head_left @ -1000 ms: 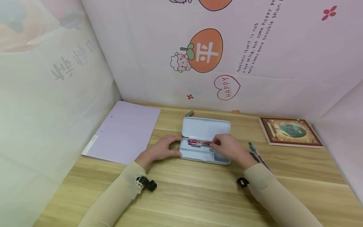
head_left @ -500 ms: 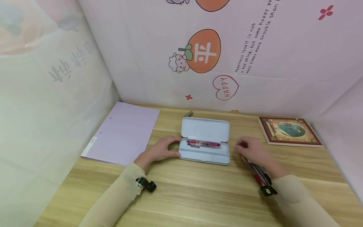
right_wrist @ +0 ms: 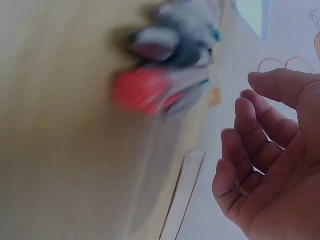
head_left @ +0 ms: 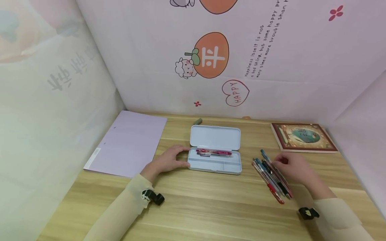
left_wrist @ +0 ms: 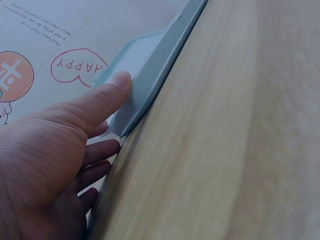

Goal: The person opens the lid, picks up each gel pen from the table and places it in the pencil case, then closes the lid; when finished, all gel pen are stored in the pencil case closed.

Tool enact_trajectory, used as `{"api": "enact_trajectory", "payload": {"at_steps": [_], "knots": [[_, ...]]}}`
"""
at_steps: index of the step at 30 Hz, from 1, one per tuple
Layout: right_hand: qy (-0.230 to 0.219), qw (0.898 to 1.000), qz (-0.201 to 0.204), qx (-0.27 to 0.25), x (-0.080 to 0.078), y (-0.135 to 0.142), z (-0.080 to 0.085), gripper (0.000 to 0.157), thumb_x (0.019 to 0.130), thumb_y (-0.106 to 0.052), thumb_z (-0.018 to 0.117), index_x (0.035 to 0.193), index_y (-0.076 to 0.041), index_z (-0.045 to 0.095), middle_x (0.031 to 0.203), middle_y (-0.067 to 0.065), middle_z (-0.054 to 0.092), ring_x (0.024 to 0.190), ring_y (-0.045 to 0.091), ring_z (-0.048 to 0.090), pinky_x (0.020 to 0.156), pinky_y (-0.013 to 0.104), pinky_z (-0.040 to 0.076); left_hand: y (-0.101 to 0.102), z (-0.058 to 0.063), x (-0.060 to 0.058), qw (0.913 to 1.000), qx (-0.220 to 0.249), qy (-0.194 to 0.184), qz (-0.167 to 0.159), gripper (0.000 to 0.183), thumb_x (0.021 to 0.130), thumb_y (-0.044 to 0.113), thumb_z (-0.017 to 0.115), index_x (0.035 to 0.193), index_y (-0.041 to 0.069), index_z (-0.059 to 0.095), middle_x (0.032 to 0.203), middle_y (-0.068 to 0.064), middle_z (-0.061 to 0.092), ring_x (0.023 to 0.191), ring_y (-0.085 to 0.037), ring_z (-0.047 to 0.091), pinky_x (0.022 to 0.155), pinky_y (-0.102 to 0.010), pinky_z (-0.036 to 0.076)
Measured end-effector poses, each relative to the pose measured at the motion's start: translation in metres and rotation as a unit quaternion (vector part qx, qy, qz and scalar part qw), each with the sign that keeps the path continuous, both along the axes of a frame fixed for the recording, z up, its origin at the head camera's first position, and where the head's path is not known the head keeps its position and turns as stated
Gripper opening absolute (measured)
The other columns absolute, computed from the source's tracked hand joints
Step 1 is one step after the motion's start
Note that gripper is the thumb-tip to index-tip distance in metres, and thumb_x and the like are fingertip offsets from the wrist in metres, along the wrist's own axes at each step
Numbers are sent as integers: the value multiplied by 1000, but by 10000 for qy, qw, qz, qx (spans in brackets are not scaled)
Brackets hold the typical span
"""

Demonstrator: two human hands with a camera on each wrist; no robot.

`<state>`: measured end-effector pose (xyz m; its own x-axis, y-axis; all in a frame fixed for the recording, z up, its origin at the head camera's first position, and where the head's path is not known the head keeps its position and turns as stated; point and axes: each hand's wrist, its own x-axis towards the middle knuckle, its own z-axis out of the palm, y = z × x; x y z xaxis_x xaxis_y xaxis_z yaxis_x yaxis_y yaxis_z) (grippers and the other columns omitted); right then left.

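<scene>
A pale blue pencil case [head_left: 205, 164] lies open on the wooden table, its lid tipped back. Two pens [head_left: 214, 153], one dark pink and one clear with a dark tip, lie in its long back compartment. My left hand [head_left: 167, 161] holds the case's left end, thumb at the front corner and fingers toward the back; the left wrist view shows the thumb [left_wrist: 107, 97] on the case wall. A loose bunch of several pens [head_left: 271, 177] lies right of the case. My right hand [head_left: 297, 169] is just beside the bunch; its fingers [right_wrist: 245, 117] are loosely bent with nothing between them.
A light purple folder [head_left: 126, 144] lies at the left. A book with a brown and green cover [head_left: 304, 138] rests at the back right. Behind the case lid is a small green block [head_left: 198, 121]. Printed cloth walls [head_left: 150, 60] stand around the table.
My right hand has moved from inside the pencil case, leaving the pink pen there, to the right side of the loose pens. The left hand stays at the case.
</scene>
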<state>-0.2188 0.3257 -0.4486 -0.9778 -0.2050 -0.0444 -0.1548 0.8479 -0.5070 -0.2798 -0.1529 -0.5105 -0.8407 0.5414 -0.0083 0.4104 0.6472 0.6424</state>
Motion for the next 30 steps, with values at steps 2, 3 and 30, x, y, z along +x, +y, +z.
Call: {"api": "enact_trajectory", "payload": {"at_steps": [2,3,30], "knots": [[-12,10000,14,43,3,7,-3,18,97,-24,63,96,-7,69,79,0,61,67,16,50,54,29,42,0,0,0,10000,1,-24,9,76,82,61,71,143,22,50,145,-1,47,137,-21,38,112,-40,29],[-41,10000,19,71,4,10,-5,17,97,-23,64,95,-6,69,79,0,61,68,16,50,55,29,43,0,0,0,10000,-3,-32,10,75,82,60,71,144,22,50,145,-1,47,137,-20,38,112,-40,29],[-893,9948,-51,496,13,14,-12,18,94,-24,65,93,-6,67,76,0,59,67,18,53,57,34,45,0,2,1,9999,48,-137,-29,75,82,57,73,143,20,50,145,-3,47,137,-23,38,113,-41,28]]}}
